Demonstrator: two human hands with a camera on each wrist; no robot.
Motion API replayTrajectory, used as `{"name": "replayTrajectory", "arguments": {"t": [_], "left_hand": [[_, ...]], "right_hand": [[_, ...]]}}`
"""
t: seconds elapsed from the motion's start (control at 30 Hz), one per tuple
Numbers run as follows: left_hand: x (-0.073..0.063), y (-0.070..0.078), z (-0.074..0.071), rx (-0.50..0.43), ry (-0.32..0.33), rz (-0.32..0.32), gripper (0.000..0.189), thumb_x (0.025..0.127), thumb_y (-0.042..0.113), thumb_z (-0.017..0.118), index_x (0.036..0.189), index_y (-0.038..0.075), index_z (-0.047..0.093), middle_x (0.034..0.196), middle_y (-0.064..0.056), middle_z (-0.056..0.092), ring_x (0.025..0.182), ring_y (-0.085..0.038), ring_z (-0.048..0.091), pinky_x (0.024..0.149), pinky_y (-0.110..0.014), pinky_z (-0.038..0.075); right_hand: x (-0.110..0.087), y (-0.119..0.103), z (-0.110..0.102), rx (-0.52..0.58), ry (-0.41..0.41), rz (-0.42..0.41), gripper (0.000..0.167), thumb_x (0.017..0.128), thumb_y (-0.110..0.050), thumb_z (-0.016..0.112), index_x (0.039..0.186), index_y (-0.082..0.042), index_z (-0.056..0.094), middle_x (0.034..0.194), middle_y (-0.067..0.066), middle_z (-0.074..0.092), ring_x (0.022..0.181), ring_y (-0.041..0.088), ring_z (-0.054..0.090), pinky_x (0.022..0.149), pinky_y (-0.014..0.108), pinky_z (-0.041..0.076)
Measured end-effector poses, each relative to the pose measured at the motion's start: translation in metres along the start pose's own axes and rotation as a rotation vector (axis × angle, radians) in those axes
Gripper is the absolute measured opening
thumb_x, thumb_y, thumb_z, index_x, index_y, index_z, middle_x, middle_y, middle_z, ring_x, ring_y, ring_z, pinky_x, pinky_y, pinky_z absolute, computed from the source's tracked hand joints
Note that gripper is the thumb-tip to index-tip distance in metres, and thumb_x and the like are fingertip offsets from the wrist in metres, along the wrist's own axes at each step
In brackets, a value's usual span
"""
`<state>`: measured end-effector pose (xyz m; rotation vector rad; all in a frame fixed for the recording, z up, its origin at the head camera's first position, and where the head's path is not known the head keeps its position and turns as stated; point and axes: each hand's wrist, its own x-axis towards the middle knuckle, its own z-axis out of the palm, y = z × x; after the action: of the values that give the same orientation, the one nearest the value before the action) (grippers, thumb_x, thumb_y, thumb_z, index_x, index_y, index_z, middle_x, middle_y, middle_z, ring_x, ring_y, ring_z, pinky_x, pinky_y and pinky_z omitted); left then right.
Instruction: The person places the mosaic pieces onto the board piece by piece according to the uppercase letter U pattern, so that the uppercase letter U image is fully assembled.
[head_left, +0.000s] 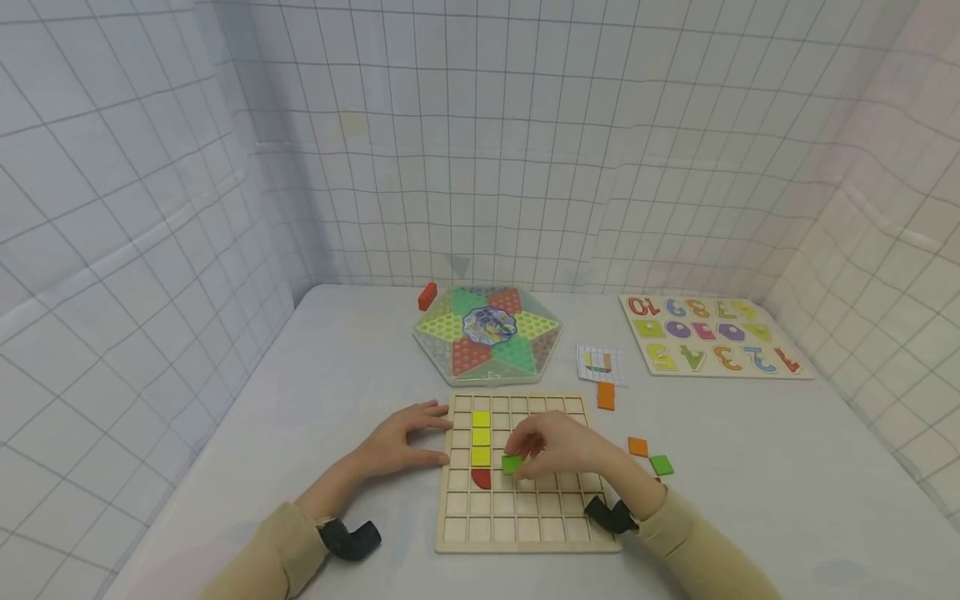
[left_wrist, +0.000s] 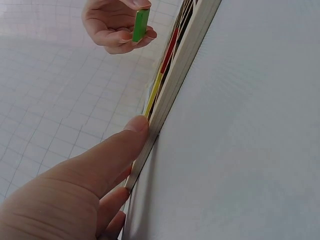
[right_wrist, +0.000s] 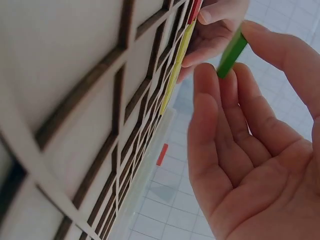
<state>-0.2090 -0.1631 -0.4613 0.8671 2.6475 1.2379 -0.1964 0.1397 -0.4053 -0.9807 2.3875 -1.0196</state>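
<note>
A wooden grid board (head_left: 528, 532) lies on the table in front of me in the head view. Three yellow square tiles (head_left: 481, 437) fill one of its columns, with a red quarter-round tile (head_left: 482, 478) just below them. My right hand (head_left: 558, 446) pinches a green square tile (right_wrist: 232, 54) between thumb and fingertips, held above the board, two columns right of the red piece. Along the board's left edge, my left hand (head_left: 401, 437) touches the side with thumb (left_wrist: 136, 123) and fingertips, its fingers extended.
Right of the board lie orange tiles (head_left: 637, 447), a green tile (head_left: 661, 465) and a red piece partly hidden by the right wrist. Behind are a pattern card (head_left: 602, 365), a hexagonal star-patterned game board (head_left: 487, 367), a number puzzle board (head_left: 716, 336) and a red block (head_left: 427, 297).
</note>
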Motion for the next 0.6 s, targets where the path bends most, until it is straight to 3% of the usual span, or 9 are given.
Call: {"name": "replayTrajectory", "arguments": {"t": [0.6], "left_hand": [[0.0, 0.002, 0.0, 0.007, -0.004, -0.013, 0.051, 0.075, 0.043, 0.076, 0.119, 0.017, 0.066, 0.14, -0.003, 0.048, 0.136, -0.03, 0.029, 0.109, -0.055, 0.022]], "right_hand": [[0.008, 0.002, 0.015, -0.034, -0.063, -0.045, 0.021, 0.079, -0.021, 0.077, 0.097, -0.017, 0.068, 0.09, -0.013, 0.064, 0.083, 0.005, 0.059, 0.075, 0.02, 0.051]]}}
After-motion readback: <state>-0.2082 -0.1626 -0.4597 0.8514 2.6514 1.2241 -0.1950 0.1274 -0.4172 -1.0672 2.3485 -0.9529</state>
